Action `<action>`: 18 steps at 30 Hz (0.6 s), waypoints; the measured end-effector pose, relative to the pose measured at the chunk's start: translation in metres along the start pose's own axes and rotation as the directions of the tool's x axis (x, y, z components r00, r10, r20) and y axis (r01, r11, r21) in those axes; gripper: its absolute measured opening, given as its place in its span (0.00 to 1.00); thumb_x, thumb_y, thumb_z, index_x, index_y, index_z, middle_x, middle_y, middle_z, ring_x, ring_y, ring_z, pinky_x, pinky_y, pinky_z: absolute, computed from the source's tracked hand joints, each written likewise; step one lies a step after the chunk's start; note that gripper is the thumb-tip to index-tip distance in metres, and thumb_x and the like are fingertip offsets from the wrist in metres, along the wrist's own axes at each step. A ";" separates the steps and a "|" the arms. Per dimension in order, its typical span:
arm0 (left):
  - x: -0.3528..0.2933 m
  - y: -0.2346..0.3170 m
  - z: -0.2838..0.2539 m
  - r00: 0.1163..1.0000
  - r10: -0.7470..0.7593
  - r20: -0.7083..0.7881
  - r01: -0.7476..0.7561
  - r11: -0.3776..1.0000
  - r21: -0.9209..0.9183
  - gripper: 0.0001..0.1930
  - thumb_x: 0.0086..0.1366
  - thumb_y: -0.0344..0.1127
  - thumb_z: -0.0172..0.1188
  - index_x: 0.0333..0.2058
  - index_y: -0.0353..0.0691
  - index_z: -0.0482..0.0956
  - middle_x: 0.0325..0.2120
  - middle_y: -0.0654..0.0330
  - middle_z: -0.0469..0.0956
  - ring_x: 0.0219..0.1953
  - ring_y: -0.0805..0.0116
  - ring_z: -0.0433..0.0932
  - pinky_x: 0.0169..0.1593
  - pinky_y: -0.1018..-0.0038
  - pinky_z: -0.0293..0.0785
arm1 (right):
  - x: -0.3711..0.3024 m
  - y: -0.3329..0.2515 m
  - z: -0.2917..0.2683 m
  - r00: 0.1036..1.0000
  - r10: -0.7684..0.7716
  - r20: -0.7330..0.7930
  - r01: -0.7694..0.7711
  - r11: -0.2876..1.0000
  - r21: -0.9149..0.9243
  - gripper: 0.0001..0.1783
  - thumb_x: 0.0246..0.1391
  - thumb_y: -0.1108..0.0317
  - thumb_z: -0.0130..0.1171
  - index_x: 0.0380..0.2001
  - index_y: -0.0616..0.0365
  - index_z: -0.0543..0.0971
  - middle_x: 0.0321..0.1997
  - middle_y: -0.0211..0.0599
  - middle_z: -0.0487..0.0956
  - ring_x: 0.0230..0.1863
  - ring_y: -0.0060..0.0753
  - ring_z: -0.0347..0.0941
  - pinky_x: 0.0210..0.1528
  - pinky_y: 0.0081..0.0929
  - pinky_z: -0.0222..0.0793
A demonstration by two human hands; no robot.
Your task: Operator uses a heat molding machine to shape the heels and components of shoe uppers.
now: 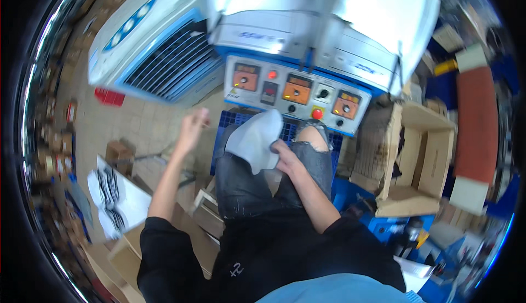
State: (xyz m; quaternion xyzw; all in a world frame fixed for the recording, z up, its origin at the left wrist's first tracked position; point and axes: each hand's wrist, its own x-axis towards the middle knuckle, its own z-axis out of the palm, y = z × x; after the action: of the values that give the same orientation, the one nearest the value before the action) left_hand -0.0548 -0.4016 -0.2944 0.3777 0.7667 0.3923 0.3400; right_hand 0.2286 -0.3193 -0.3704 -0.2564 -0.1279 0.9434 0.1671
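A pale grey, rounded piece (pixel 255 137), soft-looking and of a kind I cannot make out, lies over my lap. My right hand (pixel 284 156) grips its right edge, thumb and fingers closed on it. Out to the left of my knee, my left hand (pixel 192 130) is raised away from the piece and over the floor. Motion smears its fingers, and nothing shows clearly in it. Just beyond my knees stands a machine with a control panel (pixel 296 92) of dials, displays and a red button, under two large white domed covers (pixel 378 23).
An air cooler (pixel 156 42) stands at the far left. Right of my legs is an open cardboard box (pixel 413 163). On the left, a white board (pixel 123 196) carries black-and-white striped pieces, near cartons (pixel 203 237). A reddish-brown panel (pixel 475 125) lies at the far right.
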 end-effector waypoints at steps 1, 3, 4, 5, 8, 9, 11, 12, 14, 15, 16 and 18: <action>0.019 0.012 -0.011 0.996 0.080 -0.051 -0.073 0.991 0.116 0.22 0.66 0.49 0.50 0.27 0.33 0.77 0.23 0.59 0.76 0.28 0.73 0.72 0.35 0.75 0.68 | 0.001 -0.001 -0.001 0.999 0.034 -0.038 -0.037 0.997 -0.075 0.20 0.57 0.70 0.51 0.53 0.65 0.67 0.51 0.40 0.74 0.50 0.35 0.73 0.52 0.31 0.71; 0.064 0.029 -0.038 0.963 0.243 -0.115 -0.195 0.926 0.323 0.16 0.64 0.42 0.55 0.29 0.33 0.78 0.23 0.59 0.76 0.29 0.73 0.72 0.36 0.76 0.68 | 0.009 0.004 -0.001 0.999 0.020 0.027 -0.017 0.994 -0.106 0.19 0.56 0.71 0.51 0.51 0.63 0.69 0.45 0.36 0.76 0.47 0.30 0.74 0.50 0.31 0.71; 0.085 0.032 -0.046 0.903 0.402 -0.152 -0.320 0.864 0.388 0.11 0.62 0.37 0.58 0.33 0.32 0.77 0.27 0.56 0.76 0.32 0.69 0.74 0.39 0.75 0.69 | 0.012 0.004 0.000 0.997 0.027 0.073 -0.020 0.995 -0.096 0.19 0.55 0.70 0.54 0.50 0.63 0.71 0.45 0.34 0.76 0.46 0.27 0.74 0.50 0.28 0.71; 0.103 0.034 -0.056 0.889 0.440 -0.123 -0.331 0.806 0.491 0.11 0.61 0.35 0.58 0.36 0.32 0.76 0.32 0.54 0.76 0.36 0.65 0.75 0.43 0.72 0.69 | 0.013 0.004 0.004 0.998 0.058 0.027 -0.054 0.992 -0.118 0.20 0.55 0.69 0.55 0.51 0.63 0.71 0.46 0.34 0.76 0.47 0.26 0.73 0.49 0.27 0.71; 0.159 0.063 -0.066 0.830 0.556 0.049 -0.361 0.467 0.807 0.17 0.59 0.31 0.59 0.47 0.33 0.71 0.47 0.47 0.71 0.50 0.50 0.71 0.54 0.64 0.66 | 0.029 0.014 -0.011 0.992 -0.054 0.116 0.066 0.992 -0.105 0.18 0.55 0.69 0.55 0.49 0.61 0.73 0.46 0.33 0.77 0.48 0.25 0.72 0.52 0.23 0.66; 0.173 0.073 -0.062 0.807 0.586 0.073 -0.377 0.416 0.827 0.21 0.58 0.31 0.59 0.49 0.33 0.69 0.48 0.45 0.69 0.52 0.48 0.68 0.56 0.62 0.63 | 0.032 0.015 -0.016 0.987 -0.074 0.139 0.087 0.992 -0.089 0.18 0.54 0.69 0.56 0.48 0.63 0.73 0.45 0.34 0.77 0.49 0.25 0.71 0.53 0.22 0.65; 0.202 0.073 -0.061 0.759 0.634 0.150 -0.384 0.249 0.889 0.26 0.56 0.30 0.60 0.54 0.32 0.65 0.50 0.42 0.67 0.56 0.45 0.63 0.58 0.61 0.61 | 0.035 0.019 -0.020 0.979 -0.116 0.167 0.128 0.990 -0.063 0.18 0.53 0.70 0.57 0.47 0.67 0.73 0.45 0.35 0.76 0.49 0.25 0.70 0.53 0.21 0.63; 0.216 0.062 -0.072 0.739 0.643 0.199 -0.362 0.130 0.923 0.28 0.56 0.29 0.59 0.55 0.32 0.63 0.51 0.41 0.67 0.58 0.45 0.62 0.59 0.61 0.60 | 0.027 0.014 -0.009 0.980 -0.119 0.159 0.129 0.990 -0.054 0.19 0.52 0.70 0.58 0.47 0.67 0.73 0.44 0.35 0.76 0.49 0.24 0.70 0.53 0.21 0.63; 0.245 0.053 -0.083 0.752 0.581 0.312 -0.393 0.015 0.919 0.28 0.54 0.29 0.60 0.54 0.32 0.64 0.49 0.40 0.68 0.55 0.44 0.64 0.59 0.60 0.61 | 0.032 0.019 -0.011 0.974 -0.160 0.162 0.174 0.982 -0.077 0.21 0.50 0.71 0.60 0.48 0.66 0.72 0.44 0.35 0.76 0.49 0.24 0.70 0.52 0.21 0.64; 0.256 0.047 -0.088 0.778 0.504 0.376 -0.386 -0.090 0.918 0.28 0.52 0.29 0.61 0.52 0.31 0.65 0.48 0.40 0.69 0.53 0.43 0.66 0.59 0.59 0.61 | 0.033 0.020 -0.010 0.979 -0.130 0.155 0.139 0.989 -0.047 0.23 0.48 0.71 0.61 0.49 0.66 0.71 0.45 0.35 0.76 0.48 0.24 0.70 0.51 0.20 0.65; 0.263 0.037 -0.096 0.769 0.505 0.392 -0.399 -0.099 0.911 0.28 0.52 0.29 0.61 0.52 0.31 0.65 0.48 0.40 0.69 0.53 0.43 0.66 0.59 0.59 0.61 | 0.032 0.019 -0.008 0.978 -0.091 0.190 0.101 0.994 -0.044 0.26 0.49 0.71 0.60 0.51 0.67 0.68 0.48 0.35 0.72 0.51 0.24 0.66 0.56 0.20 0.59; 0.278 0.028 -0.084 0.920 0.374 0.119 -0.331 0.574 0.749 0.28 0.48 0.30 0.63 0.50 0.33 0.67 0.42 0.43 0.73 0.46 0.45 0.71 0.54 0.58 0.67 | 0.028 0.017 -0.009 0.975 -0.064 0.214 0.074 0.997 -0.037 0.26 0.49 0.70 0.61 0.51 0.66 0.69 0.47 0.34 0.72 0.51 0.24 0.66 0.55 0.21 0.59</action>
State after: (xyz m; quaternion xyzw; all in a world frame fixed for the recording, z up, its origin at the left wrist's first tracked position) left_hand -0.2494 -0.1846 -0.2943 0.6188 0.7771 0.1058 0.0460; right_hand 0.2059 -0.3226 -0.3959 -0.1532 -0.1748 0.9559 0.1793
